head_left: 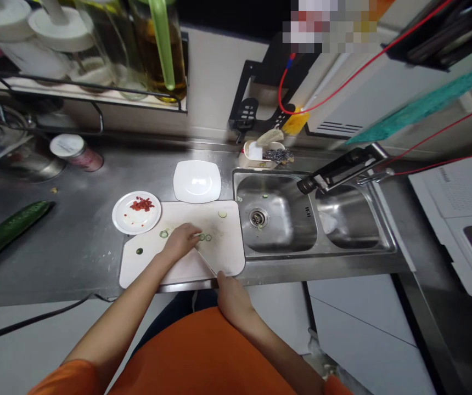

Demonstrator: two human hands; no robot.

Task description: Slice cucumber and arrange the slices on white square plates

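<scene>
On the white cutting board (pixel 228 258), my left hand (pixel 182 241) has its fingers curled and pressed together; whatever lies under them is hidden. My right hand (pixel 234 296), at the board's front edge, is closed round the handle of a knife (pixel 206 261). The knife's thin blade slants up and left to my left fingertips. Thin cucumber slices (pixel 208 238) lie just right of those fingers. Another slice (pixel 222 214) is near the board's back right corner, and more (pixel 164 234) lie left of my hand. A dark green cucumber end (pixel 139 251) rests at the board's left.
A white plate with chopped red pieces (pixel 137 216) overlaps the board's back left corner. Behind the board stands a square white plate (pixel 197 181). The double sink (pixel 277 214) adjoins on the right. A whole cucumber (pixel 11 230) and a lidded jar (pixel 77 152) are at left.
</scene>
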